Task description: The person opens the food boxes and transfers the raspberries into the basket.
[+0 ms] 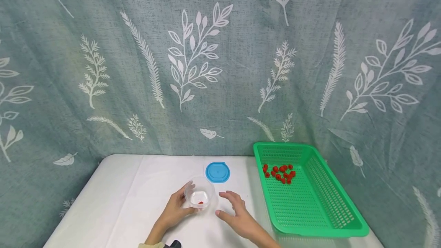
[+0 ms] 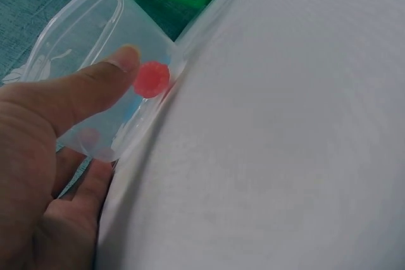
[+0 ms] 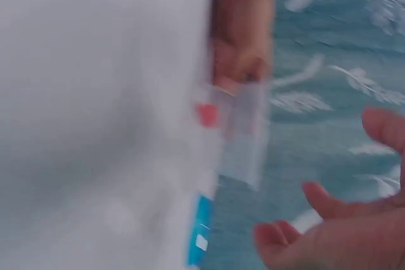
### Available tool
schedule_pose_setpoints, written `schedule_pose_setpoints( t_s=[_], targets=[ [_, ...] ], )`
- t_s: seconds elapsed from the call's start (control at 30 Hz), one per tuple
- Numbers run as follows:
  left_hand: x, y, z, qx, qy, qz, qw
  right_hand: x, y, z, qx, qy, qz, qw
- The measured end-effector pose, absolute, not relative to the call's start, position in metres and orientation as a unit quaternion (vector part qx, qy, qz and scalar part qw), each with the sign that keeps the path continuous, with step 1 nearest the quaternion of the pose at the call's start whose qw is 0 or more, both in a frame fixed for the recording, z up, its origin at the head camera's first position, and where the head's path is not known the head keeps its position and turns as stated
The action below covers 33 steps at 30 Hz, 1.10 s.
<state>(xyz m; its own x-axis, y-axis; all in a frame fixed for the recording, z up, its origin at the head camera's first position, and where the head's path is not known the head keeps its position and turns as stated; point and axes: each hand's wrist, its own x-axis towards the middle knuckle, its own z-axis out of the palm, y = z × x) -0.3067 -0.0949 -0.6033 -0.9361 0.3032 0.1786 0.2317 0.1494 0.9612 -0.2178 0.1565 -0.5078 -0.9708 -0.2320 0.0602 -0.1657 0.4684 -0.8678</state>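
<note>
A clear plastic tub [image 1: 208, 187] stands on the white table, and my left hand [image 1: 175, 209] grips it from the left side, thumb at the near wall. In the left wrist view, the thumb [image 2: 95, 90] presses the wall of the tub. A red raspberry-like piece [image 2: 152, 79] shows through the plastic low in the tub. My right hand [image 1: 238, 219] hovers just right of the tub, fingers apart and bent a little, with nothing in it. The right wrist view is blurred but shows that hand's fingertips [image 3: 316, 197] away from the tub [image 3: 243, 150].
A blue lid [image 1: 218, 172] lies flat behind the tub. To the right stands a green perforated basket [image 1: 310, 223], with several red raspberry-like pieces [image 1: 283, 173] towards its back left. A patterned grey-green curtain [image 1: 220, 87] hangs behind and around the table [image 1: 138, 190].
</note>
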Motion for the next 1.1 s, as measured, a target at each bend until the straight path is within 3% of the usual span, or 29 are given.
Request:
schedule_pose_setpoints(
  t_s=[0.2, 0.57, 1.1],
  targets=[
    [-0.306, -0.095, -0.603, 0.179, 0.757, 0.628, 0.027, -0.236, 0.135, -0.541, -0.115, 0.850, -0.513, -0.035],
    [-0.307, -0.096, -0.605, 0.185, 0.755, 0.628, 0.026, -0.283, 0.110, -0.552, -0.111, 0.823, -0.554, -0.061],
    [-0.308, -0.097, -0.600, 0.188, 0.762, 0.619, 0.026, -0.315, 0.094, -0.553, -0.134, 0.877, -0.462, 0.011]
  ],
)
